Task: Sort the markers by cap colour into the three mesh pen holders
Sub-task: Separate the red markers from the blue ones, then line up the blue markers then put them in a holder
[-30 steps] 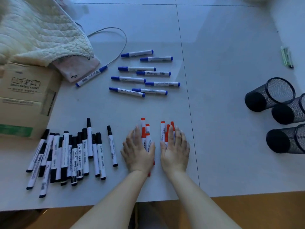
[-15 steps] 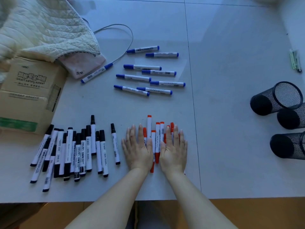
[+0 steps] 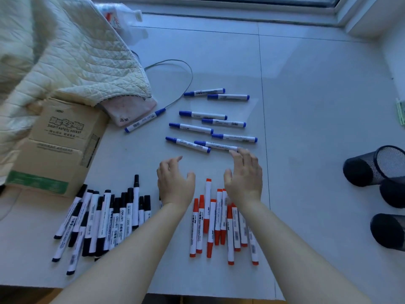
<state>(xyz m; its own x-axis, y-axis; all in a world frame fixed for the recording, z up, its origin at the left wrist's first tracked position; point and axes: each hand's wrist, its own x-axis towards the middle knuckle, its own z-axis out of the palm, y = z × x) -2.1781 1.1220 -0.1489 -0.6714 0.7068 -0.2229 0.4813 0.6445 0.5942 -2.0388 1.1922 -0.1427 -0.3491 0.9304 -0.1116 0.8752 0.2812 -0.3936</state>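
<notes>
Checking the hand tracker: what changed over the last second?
Both hands lifted off the red markers and moved forward toward the blue markers; left hand and right hand now hover, holding nothing. Black markers and mesh pen holders unchanged.

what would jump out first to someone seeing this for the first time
Three colour-sorted heaps of markers: black-capped ones at lower left, red-capped ones at lower centre, blue-capped ones spread above. Both hands, left and right, hover open between the red and blue heaps. Three black mesh pen holders lie tipped over at the right edge.
</notes>
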